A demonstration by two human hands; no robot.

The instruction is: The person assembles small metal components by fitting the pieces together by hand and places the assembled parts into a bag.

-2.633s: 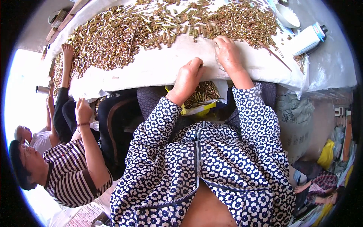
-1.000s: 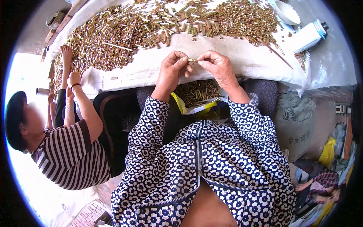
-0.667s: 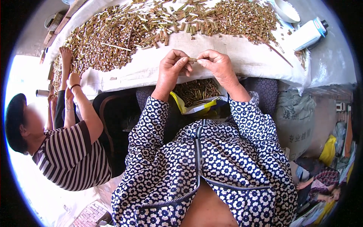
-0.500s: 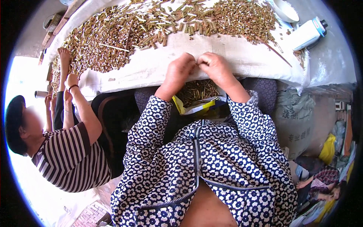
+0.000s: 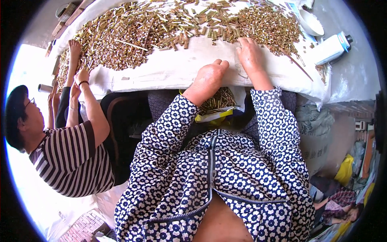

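Observation:
My left hand (image 5: 207,80) is held over the table's near edge, its fingers curled together; whatever they grip is hidden. Farther forward, my right hand (image 5: 250,56) reaches to the near edge of a heap of small brass-coloured pieces (image 5: 268,26), thumb and fingers slightly apart. Left of that heap lie loose short brass tubes (image 5: 217,32). A larger heap of shiny brass pieces (image 5: 109,44) spreads over the left side. Below my hands, a white and yellow bag (image 5: 215,117) holds brass tubes (image 5: 217,101).
White sheeting (image 5: 177,66) covers the table. A thin stick (image 5: 131,44) lies on the left heap, a brown stick (image 5: 298,64) at right. A white bottle (image 5: 330,50) and white bowl (image 5: 311,22) are far right. A person in a striped shirt (image 5: 76,157) works at left.
My hands have parted from where they met. The right has moved forward and right to the heap; the left has shifted right and slightly nearer. The view has turned a little.

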